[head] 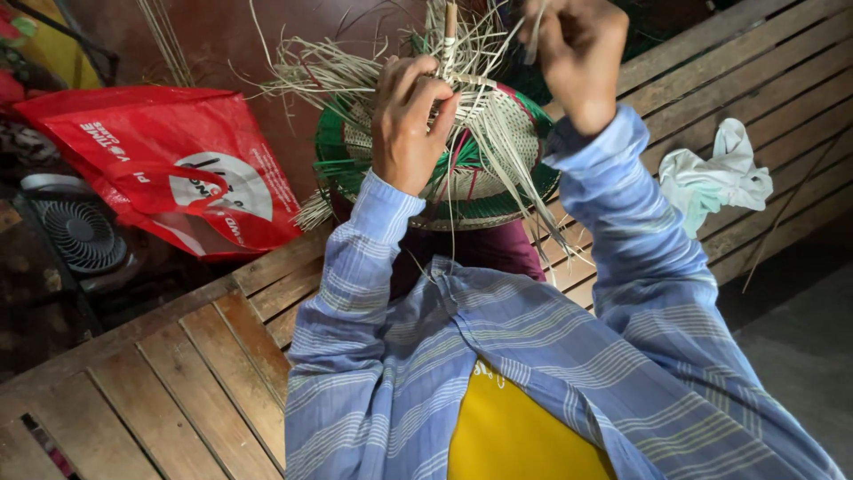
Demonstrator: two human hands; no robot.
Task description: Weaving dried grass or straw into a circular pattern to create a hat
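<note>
You are holding a half-woven basket [484, 151] in the upper middle of the frame, propped over your lap above the slatted wooden tabletop [204, 373]. Your left hand [410, 124] is curling over its near rim, fingers [426, 93] closed narrow on the weave and the pale strands there. Your right hand [577, 53], at the top right of centre, is pinching a single loose strip [533, 36] between closed fingers and lifting it clear of the rim.

The basket is looking light and springy rather than rigid: the woven green, cream and red bands are giving it shape, but the unwoven straw ends [320, 80] are fanning out loose and would likely bend or split if you were squeezing hard. The woven rim seems the firmest place to be gripping; the free strips probably want only a light pinch near their base.

A red plastic bag [169, 164] is lying at the left, a small fan [80, 233] below it, and a crumpled pale cloth [715, 173] at the right.
</note>
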